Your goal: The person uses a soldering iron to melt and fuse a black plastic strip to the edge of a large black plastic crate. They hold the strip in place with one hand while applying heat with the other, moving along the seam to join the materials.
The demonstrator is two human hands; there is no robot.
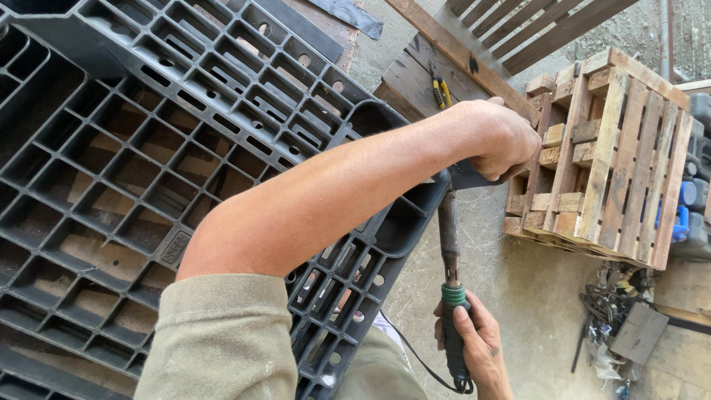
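A large black plastic pallet (148,148) with a grid of open cells fills the left of the head view, tilted toward me. My left hand (503,141) reaches across it and is closed on a dark flat piece (474,176) at the pallet's right corner. My right hand (478,344) grips the black handle of a heating tool (449,244) with a green ring. The tool's metal barrel points up to that same corner, just under my left hand. A thin black cord (415,359) trails from the handle.
A stack of wooden pallets (607,148) stands on edge at the right. Yellow-handled pliers (442,92) lie on a wooden board behind. Tangled cables and a grey box (629,326) sit on the concrete floor (533,296). Blue containers (685,207) are at the far right.
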